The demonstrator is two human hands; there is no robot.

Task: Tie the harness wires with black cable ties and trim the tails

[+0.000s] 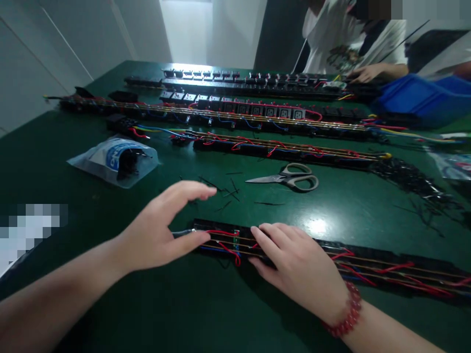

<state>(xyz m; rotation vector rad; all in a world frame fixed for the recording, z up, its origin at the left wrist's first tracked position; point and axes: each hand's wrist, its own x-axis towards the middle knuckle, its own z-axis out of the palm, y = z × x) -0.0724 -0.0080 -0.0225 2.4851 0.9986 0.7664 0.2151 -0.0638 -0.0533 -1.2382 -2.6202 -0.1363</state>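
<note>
A long black power strip (360,258) lies across the near part of the table, its wired side up, with red and blue wires and brass-coloured rails along it. My right hand (298,264), with a red bead bracelet on the wrist, grips it from above, fingers on the far side and thumb on the near side. At the strip's left end is my left hand (158,230), fingers and thumb spread apart, the thumb close to the wires there. Whether that thumb touches them I cannot tell. A small green circuit board (236,240) shows between both hands.
Scissors (285,179) lie beyond the strip beside scattered black cable ties (231,190). A clear bag (99,164) stands at left. More wired strips (287,150) cross the table, with a dark tangled bundle (412,181) and a blue bin (423,100) at right. A co-worker's hand (370,73) is behind.
</note>
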